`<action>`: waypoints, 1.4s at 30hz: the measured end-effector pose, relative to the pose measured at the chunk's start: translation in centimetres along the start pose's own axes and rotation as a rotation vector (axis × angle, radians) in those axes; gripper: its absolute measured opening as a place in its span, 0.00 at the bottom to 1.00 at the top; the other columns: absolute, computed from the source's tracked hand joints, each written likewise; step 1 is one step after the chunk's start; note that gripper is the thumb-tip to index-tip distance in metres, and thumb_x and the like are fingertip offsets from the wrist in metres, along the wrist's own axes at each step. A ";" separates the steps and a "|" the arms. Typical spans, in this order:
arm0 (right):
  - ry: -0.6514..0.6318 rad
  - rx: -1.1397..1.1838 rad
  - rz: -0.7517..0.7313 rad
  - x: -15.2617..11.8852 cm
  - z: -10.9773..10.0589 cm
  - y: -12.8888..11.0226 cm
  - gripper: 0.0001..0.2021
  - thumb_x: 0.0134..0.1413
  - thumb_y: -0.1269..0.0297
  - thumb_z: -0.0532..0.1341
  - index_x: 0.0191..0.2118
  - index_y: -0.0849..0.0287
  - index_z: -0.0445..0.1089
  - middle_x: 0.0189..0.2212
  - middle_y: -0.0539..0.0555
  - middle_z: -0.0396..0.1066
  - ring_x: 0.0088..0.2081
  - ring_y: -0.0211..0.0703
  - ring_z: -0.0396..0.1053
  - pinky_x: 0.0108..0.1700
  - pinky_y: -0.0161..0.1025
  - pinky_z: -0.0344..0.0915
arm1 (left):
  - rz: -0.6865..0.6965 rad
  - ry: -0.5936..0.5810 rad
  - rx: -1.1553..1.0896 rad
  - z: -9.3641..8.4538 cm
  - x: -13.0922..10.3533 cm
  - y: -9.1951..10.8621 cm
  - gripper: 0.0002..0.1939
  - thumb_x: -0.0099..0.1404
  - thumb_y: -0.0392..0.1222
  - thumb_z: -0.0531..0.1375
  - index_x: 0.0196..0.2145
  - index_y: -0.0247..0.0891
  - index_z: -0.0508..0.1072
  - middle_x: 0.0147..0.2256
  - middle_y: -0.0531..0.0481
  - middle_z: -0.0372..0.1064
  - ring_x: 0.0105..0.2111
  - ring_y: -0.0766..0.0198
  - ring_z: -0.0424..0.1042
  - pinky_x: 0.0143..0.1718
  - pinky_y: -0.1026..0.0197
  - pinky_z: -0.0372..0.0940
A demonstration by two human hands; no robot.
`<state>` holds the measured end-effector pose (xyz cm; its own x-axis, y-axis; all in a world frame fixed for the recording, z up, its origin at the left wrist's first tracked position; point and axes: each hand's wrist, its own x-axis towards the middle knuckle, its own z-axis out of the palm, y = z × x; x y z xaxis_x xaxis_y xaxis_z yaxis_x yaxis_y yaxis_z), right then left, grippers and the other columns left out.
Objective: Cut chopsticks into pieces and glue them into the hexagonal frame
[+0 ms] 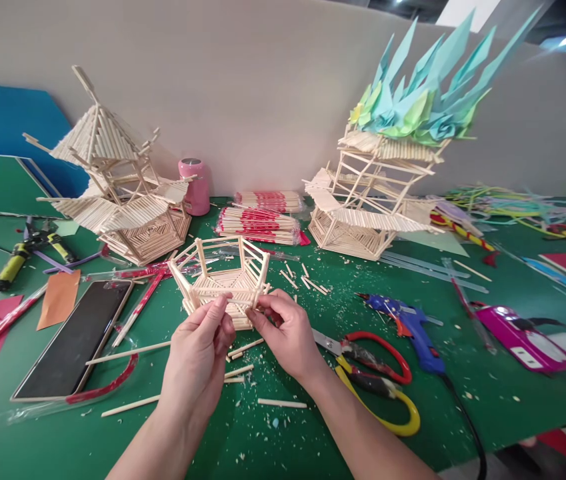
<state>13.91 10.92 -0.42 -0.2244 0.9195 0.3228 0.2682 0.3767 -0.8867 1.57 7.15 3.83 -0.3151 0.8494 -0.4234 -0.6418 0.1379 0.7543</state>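
Observation:
A small polygonal frame of wooden sticks (pixel 257 267) stands on the green table, with a patterned stick floor and a raised rail. My left hand (pixel 197 350) is closed at its front, thumb and fingers pinching a thin wooden stick (pixel 243 297) that runs along the near side. At the near right corner, my right hand (pixel 285 330) is also closed, its thumb and fingertips gripping the frame. Whether the pinched stick is fixed to the frame I cannot tell. Loose wooden sticks (pixel 283 403) lie around and below my hands.
Larger stick pavilions stand behind: one with a pointed roof (pixel 137 217) at left, one topped with blue-green paper (pixel 357 217) at right. Bundled sticks (pixel 259 225) lie between. Scissors (pixel 403 400) and a blue glue gun (pixel 415 327) are at right, a phone (pixel 75 340) at left.

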 end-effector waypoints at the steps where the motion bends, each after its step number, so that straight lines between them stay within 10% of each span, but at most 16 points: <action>1: -0.001 0.000 0.001 0.0 0.0 0.0 0.05 0.54 0.64 0.61 0.32 0.60 0.72 0.26 0.49 0.63 0.27 0.37 0.61 0.27 0.34 0.60 | 0.000 0.002 -0.001 0.0 0.0 0.0 0.18 0.39 0.46 0.72 0.27 0.32 0.76 0.14 0.57 0.62 0.15 0.77 0.52 0.18 0.72 0.52; 42: 0.014 0.011 -0.002 0.1 0.4 -0.8 0.05 0.54 0.64 0.61 0.33 0.58 0.72 0.28 0.50 0.65 0.28 0.37 0.63 0.30 0.35 0.63 | 0.028 0.028 -0.094 1.0 0.0 -0.2 0.14 0.37 0.36 0.73 0.23 0.28 0.76 0.21 0.49 0.69 0.21 0.74 0.62 0.22 0.74 0.64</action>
<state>13.27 10.70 0.23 -0.2120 0.9202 0.3292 0.2570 0.3775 -0.8896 2.40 7.59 4.19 -0.3523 0.8376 -0.4175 -0.6948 0.0647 0.7163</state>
